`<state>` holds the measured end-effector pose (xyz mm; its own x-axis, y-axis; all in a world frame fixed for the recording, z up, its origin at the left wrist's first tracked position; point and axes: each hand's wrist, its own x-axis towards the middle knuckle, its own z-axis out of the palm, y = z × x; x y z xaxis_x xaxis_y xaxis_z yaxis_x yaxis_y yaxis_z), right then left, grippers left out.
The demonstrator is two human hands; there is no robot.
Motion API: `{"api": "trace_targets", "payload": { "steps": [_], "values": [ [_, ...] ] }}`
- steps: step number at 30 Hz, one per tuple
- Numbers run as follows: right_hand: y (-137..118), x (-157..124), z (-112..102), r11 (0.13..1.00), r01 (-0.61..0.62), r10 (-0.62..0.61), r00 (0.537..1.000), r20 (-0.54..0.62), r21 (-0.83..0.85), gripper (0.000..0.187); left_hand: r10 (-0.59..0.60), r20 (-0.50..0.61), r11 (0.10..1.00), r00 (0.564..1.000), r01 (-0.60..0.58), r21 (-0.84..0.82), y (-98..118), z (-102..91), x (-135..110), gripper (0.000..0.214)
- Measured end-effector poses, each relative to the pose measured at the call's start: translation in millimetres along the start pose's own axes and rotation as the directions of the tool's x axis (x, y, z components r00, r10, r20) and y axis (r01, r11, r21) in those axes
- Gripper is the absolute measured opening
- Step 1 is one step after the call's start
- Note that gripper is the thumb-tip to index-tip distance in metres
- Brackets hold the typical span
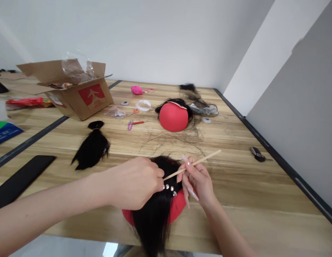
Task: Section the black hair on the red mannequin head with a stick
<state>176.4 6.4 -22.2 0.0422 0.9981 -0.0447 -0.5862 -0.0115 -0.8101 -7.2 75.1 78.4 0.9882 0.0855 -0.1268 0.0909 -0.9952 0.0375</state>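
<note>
A red mannequin head [179, 208] covered with black hair [153, 217] sits at the near edge of the wooden table [235, 200]. My left hand [136, 182] is closed over the top of the hair, its decorated nails touching a row of pins. My right hand [196, 178] pinches a thin wooden stick [200, 161] that points into the hair just under my left fingers.
A second red head [173, 116] with a hair net lies mid-table among loose strands. A black hair bundle [92, 148], scissors [133, 124], tape rolls, a pink item, an open cardboard box [75, 89], a black flat object [20, 180] and a small dark item [258, 154] surround it.
</note>
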Motion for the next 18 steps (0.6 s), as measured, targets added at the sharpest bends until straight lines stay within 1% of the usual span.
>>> {"api": "trace_targets", "payload": {
  "steps": [2, 4, 8, 12, 18],
  "values": [
    [0, 0, 0, 1.000, -0.013, 0.013, 1.000, 0.018, 0.004, 0.033, -0.003, 0.010, 1.000, 1.000, 0.003, -0.014, 1, 2.2, -3, 0.013],
    [1, 0, 0, 1.000, 0.001, -0.002, 1.000, 0.018, 0.019, 0.033, -0.010, 0.010, 1.000, 1.000, 0.010, -0.021, 2, 5.6, -6, 0.011],
    [3, 1, -1, 0.999, 0.027, -0.027, 1.000, 0.015, 0.031, 0.032, 0.007, -0.085, 1.000, 0.996, -0.009, -0.018, 3, 16.0, -14, 0.011],
    [3, 1, -1, 0.999, 0.022, -0.023, 1.000, 0.022, 0.028, 0.032, 0.006, -0.157, 1.000, 0.988, -0.007, -0.003, 2, 25.7, -22, 0.012],
    [1, 1, 0, 0.999, 0.027, -0.027, 1.000, 0.006, 0.037, 0.033, 0.022, -0.239, 0.999, 0.971, -0.028, -0.020, 3, 31.8, -30, 0.009]
  ]
}}
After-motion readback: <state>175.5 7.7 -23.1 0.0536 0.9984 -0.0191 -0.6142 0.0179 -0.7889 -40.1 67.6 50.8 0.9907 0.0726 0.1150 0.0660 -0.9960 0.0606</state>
